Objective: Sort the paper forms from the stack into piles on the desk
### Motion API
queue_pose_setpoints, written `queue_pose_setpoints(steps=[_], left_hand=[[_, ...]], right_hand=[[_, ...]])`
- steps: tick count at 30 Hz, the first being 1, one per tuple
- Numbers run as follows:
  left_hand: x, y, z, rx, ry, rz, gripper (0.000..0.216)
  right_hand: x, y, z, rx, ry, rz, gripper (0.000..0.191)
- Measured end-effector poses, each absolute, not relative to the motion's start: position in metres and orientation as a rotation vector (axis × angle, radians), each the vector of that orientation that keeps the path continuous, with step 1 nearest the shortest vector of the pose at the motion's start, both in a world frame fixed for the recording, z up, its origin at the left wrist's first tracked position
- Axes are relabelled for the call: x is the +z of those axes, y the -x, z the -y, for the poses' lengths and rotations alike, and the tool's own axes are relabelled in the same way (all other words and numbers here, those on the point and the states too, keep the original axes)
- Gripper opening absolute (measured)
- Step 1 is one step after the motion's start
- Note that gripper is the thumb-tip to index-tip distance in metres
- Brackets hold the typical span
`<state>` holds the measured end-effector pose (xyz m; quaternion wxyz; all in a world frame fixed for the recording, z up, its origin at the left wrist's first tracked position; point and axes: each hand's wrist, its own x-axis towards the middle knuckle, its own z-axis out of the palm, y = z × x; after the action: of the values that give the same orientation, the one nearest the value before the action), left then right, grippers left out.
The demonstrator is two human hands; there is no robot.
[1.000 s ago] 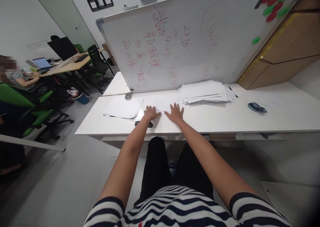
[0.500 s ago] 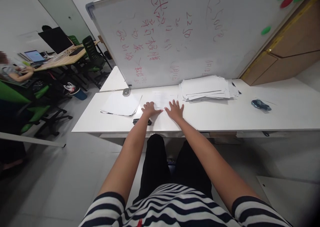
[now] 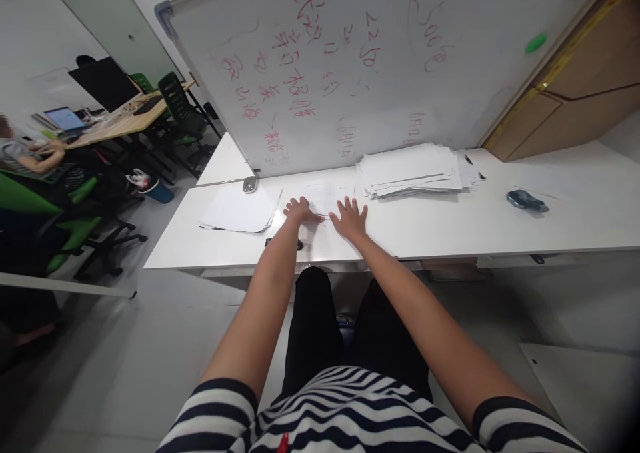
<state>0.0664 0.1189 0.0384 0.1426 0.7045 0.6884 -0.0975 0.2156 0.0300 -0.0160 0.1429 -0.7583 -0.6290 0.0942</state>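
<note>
Both my hands rest on a white table [image 3: 450, 230] in front of a large whiteboard [image 3: 380, 60]. My left hand [image 3: 299, 209] lies flat with its fingers pointing right, on the near edge of a single white sheet [image 3: 325, 196]. My right hand [image 3: 350, 217] is spread flat, fingers apart, on the same sheet's near right part. Neither hand holds anything. A small black object [image 3: 299, 244] lies on the table under my left forearm, partly hidden.
A thick stack of white papers [image 3: 413, 170] sits to the right, thinner sheets [image 3: 243, 210] to the left. A dark blue object [image 3: 525, 200] lies far right, a grey one [image 3: 249, 184] by the whiteboard's foot. A seated person [image 3: 25, 153] works at desks far left.
My hands have shifted slightly away from me along the sheet, and the left hand's fingers now stretch out flatter. The camera has tipped, so the table sits a little higher in view.
</note>
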Motion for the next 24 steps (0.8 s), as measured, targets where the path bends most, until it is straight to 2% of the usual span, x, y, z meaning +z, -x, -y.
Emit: queue_pose_setpoints(steps=[10,14,24], left_hand=[[0.047,-0.062,-0.114,-0.289,-2.155,-1.951,0.087],[0.049,-0.055,-0.108,-0.209,-2.330,-1.928,0.070],[0.072,-0.037,-0.113,-0.536,-2.725,-1.584,0.027]], right_hand=[[-0.012,-0.217,-0.028,0.287,2.180,1.878,0.076],[-0.011,-0.216,-0.029,0.313,2.155,1.887,0.080],[-0.010,-0.216,-0.030,0.280,2.148,1.856,0.076]])
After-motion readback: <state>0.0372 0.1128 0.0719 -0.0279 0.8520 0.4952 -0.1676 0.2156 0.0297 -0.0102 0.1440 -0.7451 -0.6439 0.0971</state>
